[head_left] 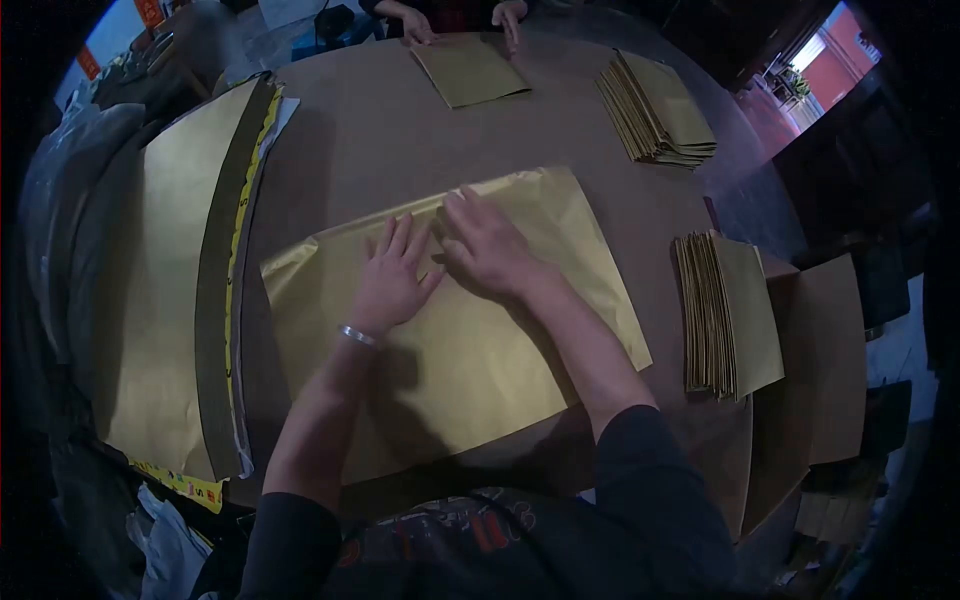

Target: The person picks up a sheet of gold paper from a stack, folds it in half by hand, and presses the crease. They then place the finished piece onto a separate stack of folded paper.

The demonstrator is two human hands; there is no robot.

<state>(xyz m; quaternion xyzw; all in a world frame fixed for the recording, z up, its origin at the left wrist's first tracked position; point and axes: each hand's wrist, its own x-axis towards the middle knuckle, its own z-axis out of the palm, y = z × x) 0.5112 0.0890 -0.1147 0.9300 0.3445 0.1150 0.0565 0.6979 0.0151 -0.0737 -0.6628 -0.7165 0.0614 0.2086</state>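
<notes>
A large gold paper sheet (480,350) lies at a slant in front of me, with a narrow strip folded over along its far edge and creases at the far corners. My left hand (392,285), with a silver bracelet at the wrist, rests flat on the paper just below that fold, fingers spread. Beside it, my right hand (488,245) presses on the folded edge near its middle, fingers stretched toward the far side and thumb out to the left. Neither hand grips anything that I can see.
A thick stack of gold sheets (170,290) lies at the left. Folded gold paper bundles stand at the right (755,320) and far right (675,105). An open cardboard box (815,360) is at the right edge. Across the table, another person's hands (510,22) flank a folded gold piece (468,72).
</notes>
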